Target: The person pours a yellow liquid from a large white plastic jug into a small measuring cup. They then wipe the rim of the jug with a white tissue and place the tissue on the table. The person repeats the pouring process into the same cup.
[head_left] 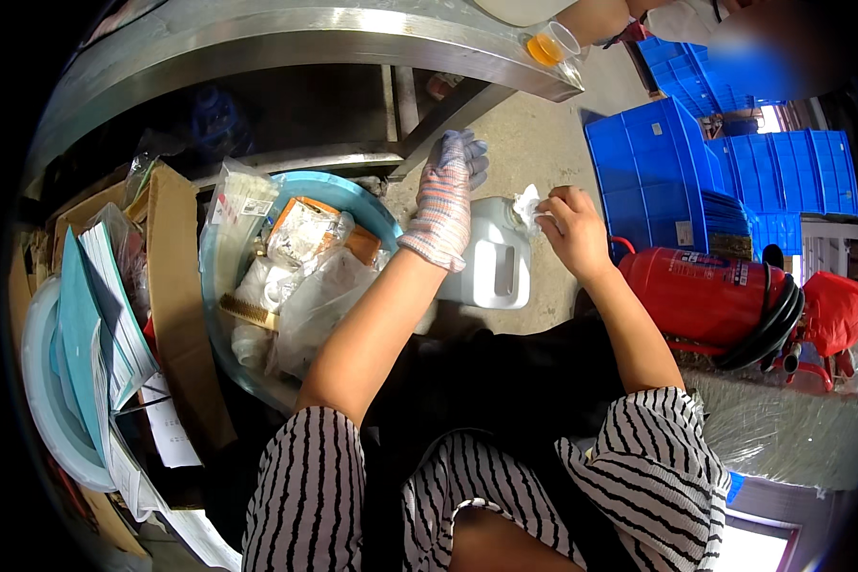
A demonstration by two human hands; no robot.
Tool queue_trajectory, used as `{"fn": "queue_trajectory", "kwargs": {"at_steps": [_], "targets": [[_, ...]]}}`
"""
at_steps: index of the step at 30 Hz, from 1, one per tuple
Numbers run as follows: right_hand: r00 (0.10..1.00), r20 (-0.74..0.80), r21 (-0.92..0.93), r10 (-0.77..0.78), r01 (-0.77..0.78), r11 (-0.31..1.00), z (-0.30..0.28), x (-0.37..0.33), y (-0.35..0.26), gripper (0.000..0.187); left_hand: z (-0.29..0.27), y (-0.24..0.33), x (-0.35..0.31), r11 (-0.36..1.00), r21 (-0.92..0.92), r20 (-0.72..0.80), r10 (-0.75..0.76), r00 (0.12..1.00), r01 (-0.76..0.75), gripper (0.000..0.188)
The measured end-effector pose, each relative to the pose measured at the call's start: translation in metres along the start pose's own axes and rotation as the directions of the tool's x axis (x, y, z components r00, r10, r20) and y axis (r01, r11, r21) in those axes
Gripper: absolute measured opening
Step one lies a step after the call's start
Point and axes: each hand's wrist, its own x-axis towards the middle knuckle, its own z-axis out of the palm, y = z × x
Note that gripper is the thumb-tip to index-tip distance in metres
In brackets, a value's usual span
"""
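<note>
My left hand (452,181) wears a striped knitted glove with grey fingers. It is raised beside a white plastic jug (484,286), its fingers loosely bent and apart, and nothing shows in them. The jug stands on the floor in front of me; its moulded handle faces me. My right hand (574,227) is bare and pinches a crumpled white piece (527,204), like tissue or thin film, at the jug's upper right corner. Whether that piece touches the jug I cannot tell.
A blue tub (384,221) of plastic bags, a brush and other waste stands left, beside a cardboard box (183,315) and papers. Ahead is a steel table (286,48) bearing a cup of orange liquid (551,44). Blue crates (643,172) and a red fire extinguisher (701,291) stand right.
</note>
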Motion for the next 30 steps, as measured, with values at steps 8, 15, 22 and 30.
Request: {"fn": "queue_trajectory", "kwargs": {"at_steps": [8, 15, 22, 30], "targets": [[0.993, 0.084, -0.053, -0.083, 0.088, 0.995, 0.008, 0.0, -0.007, 0.03, -0.003, -0.003, 0.006, 0.999, -0.014, -0.04, 0.04, 0.998, -0.04, 0.052], [0.98, 0.174, 0.212, 0.097, -0.133, 0.968, 0.001, -0.001, 0.006, 0.03, -0.006, -0.004, 0.007, 0.998, -0.034, -0.029, 0.055, 0.998, -0.056, 0.052], [0.966, 0.253, -0.038, -0.059, 0.071, 0.997, 0.0, 0.006, 0.013, 0.037, -0.008, -0.006, 0.009, 0.998, -0.013, -0.025, 0.057, 0.998, -0.058, 0.051], [0.856, 0.498, -0.345, -0.14, 0.344, 0.874, 0.0, 0.026, 0.013, 0.048, -0.012, -0.004, 0.012, 0.998, -0.027, -0.06, 0.049, 0.997, -0.051, 0.047]]}}
